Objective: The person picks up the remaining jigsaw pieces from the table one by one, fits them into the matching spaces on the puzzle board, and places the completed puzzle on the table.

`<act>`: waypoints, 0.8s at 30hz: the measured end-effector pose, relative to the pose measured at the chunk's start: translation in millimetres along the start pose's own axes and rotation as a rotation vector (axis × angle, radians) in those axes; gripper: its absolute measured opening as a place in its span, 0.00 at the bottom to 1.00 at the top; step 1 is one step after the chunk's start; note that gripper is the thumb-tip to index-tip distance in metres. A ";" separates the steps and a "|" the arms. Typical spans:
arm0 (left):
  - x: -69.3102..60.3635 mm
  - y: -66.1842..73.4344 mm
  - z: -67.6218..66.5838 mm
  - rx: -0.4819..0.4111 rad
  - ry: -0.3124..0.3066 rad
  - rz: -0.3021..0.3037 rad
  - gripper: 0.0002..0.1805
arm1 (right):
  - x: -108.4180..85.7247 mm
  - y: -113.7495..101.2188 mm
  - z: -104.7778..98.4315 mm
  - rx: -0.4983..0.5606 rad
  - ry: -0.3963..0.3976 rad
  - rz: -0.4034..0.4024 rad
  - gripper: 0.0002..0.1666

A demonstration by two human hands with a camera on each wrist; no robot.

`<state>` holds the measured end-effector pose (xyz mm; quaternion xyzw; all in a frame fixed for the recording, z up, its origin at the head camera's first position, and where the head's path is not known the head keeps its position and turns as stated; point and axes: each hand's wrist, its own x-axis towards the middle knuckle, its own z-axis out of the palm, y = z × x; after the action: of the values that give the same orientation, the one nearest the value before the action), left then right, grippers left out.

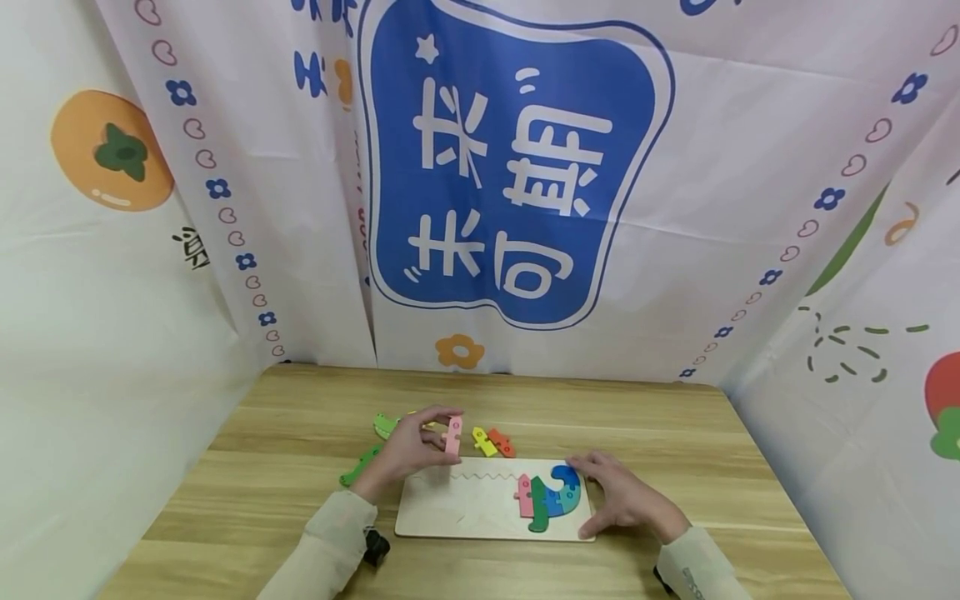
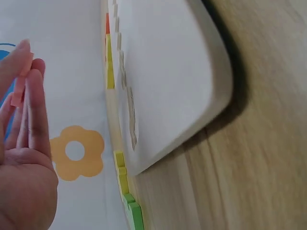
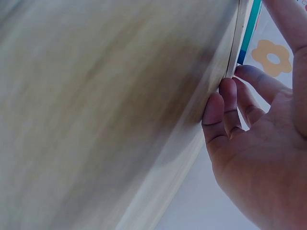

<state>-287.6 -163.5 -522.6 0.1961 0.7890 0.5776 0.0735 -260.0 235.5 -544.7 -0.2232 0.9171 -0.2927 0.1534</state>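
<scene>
My left hand (image 1: 405, 448) pinches a pink puzzle piece (image 1: 454, 435) between thumb and fingers, held above the far edge of the pale wooden puzzle board (image 1: 450, 510). In the left wrist view the same piece looks edge-on. At the board's right end, my right hand (image 1: 626, 500) grips it, thumb at the near corner and fingers at the far one. On the board's right part lie a pink piece (image 1: 526, 498), a dark green piece (image 1: 538, 505) and joined blue pieces (image 1: 570, 495). A zigzag groove runs along the board's far side.
Beyond the board lie a yellow piece (image 1: 484, 442) and an orange piece (image 1: 502, 443). Left of it are a green piece shaped like a crocodile's head (image 1: 385, 426) and another green piece (image 1: 362, 467), both partly behind the left hand. A printed cloth (image 1: 735, 275) hangs behind the wooden table (image 1: 247, 500).
</scene>
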 end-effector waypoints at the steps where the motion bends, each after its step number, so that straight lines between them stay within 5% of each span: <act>1: -0.7 0.5 -0.2 -0.004 0.003 0.005 0.42 | 0.1 0.3 0.3 0.000 0.001 0.000 0.64; 10: -5.0 1.7 1.1 -0.014 -0.012 0.098 0.40 | 1.0 1.0 1.2 0.009 -0.004 0.010 0.65; 24: -7.3 4.7 8.8 0.079 -0.024 0.107 0.42 | 0.2 -0.1 1.0 0.006 -0.004 0.021 0.65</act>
<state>-276.8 -157.4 -521.8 0.2477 0.7988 0.5465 0.0443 -259.7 234.8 -545.4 -0.2137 0.9181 -0.2936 0.1590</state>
